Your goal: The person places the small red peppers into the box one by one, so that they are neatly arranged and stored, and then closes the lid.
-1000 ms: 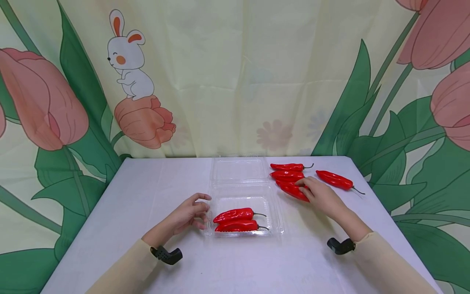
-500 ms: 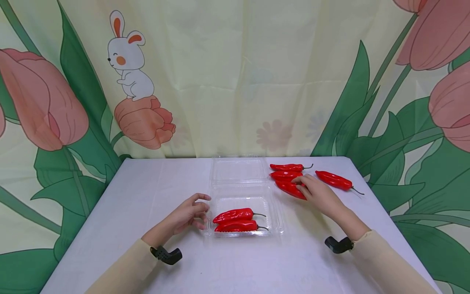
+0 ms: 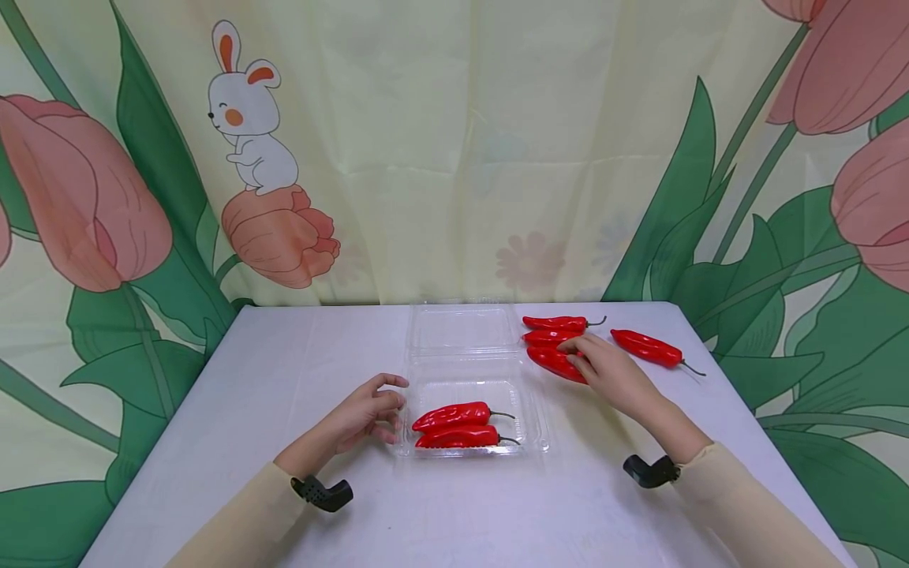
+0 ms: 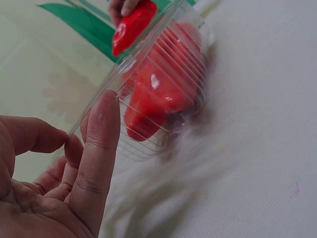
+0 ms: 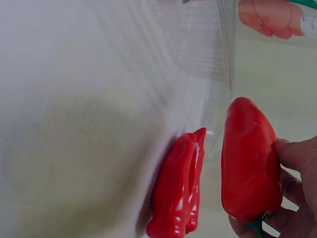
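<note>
My right hand (image 3: 616,380) pinches a red chili pepper (image 3: 554,364) near its stem end. In the right wrist view this pepper (image 5: 250,163) hangs to the side of two others, its green stem (image 5: 255,225) at the fingers. My left hand (image 3: 360,412) is beside the left edge of a clear plastic clamshell box (image 3: 537,418), fingers loosely bent. The left wrist view has a fingertip (image 4: 106,101) right at the box rim. Inside the box, near its front, lie two red peppers, one behind (image 3: 454,416) and one in front (image 3: 458,436).
The box lid (image 3: 461,327) lies folded back behind it. Right of the lid are two peppers, one at the back (image 3: 554,323) and one (image 3: 543,338) partly covered by my hand. Another pepper (image 3: 646,347) lies farther right on the white table (image 3: 305,347). A printed curtain (image 3: 426,158) hangs behind.
My right hand has shifted slightly left and back with the pepper. My left hand, the box and the other peppers stay in place.
</note>
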Available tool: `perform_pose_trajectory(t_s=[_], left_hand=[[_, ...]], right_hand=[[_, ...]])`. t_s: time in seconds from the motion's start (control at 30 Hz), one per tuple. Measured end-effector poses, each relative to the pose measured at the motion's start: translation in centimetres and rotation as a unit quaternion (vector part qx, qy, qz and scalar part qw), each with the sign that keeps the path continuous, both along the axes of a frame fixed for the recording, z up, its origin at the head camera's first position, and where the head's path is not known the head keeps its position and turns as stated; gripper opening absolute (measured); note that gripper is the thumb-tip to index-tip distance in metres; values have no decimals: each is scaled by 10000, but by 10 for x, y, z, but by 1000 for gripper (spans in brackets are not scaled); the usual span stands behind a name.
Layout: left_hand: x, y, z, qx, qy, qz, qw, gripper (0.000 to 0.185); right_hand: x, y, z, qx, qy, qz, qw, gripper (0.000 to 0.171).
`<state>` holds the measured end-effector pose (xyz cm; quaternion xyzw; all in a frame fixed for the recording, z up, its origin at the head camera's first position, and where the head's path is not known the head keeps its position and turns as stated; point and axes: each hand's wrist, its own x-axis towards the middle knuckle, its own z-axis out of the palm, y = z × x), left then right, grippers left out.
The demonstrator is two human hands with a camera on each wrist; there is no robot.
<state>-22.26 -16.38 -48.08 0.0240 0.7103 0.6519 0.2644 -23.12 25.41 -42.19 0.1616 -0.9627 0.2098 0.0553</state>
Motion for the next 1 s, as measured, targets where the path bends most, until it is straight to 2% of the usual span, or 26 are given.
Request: perform_pose_trajectory(t_s=[1.0], left_hand=[[0, 1, 0, -106, 73, 11, 9999, 43]], right_hand=[[-1, -20, 3, -140, 7, 137, 9998, 29]])
